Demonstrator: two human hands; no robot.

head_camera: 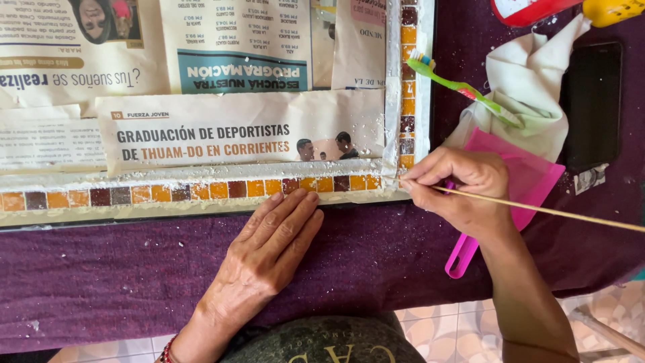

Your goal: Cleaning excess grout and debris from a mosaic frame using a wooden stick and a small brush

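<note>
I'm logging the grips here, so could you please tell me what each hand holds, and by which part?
The right hand pinches a thin wooden stick near its tip. The left hand holds nothing, resting flat by the mosaic-tiled frame.

Bystander items only. A green toothbrush (463,87) is lying diagonally, bristles toward the upper left, its handle end resting on a crumpled cream cloth (537,87). A pink plastic scraper (531,176) is lying partly under that cloth, its looped handle pointing toward the counter's (101,282) near edge. A dark phone (592,101) is sitting face up just right of the cloth. A red container (527,9) and a yellow object (615,9) are showing at the top edge, cropped. A purple covering, flecked white, is draping the counter. Patterned floor tiles (457,333) are showing below.
</note>
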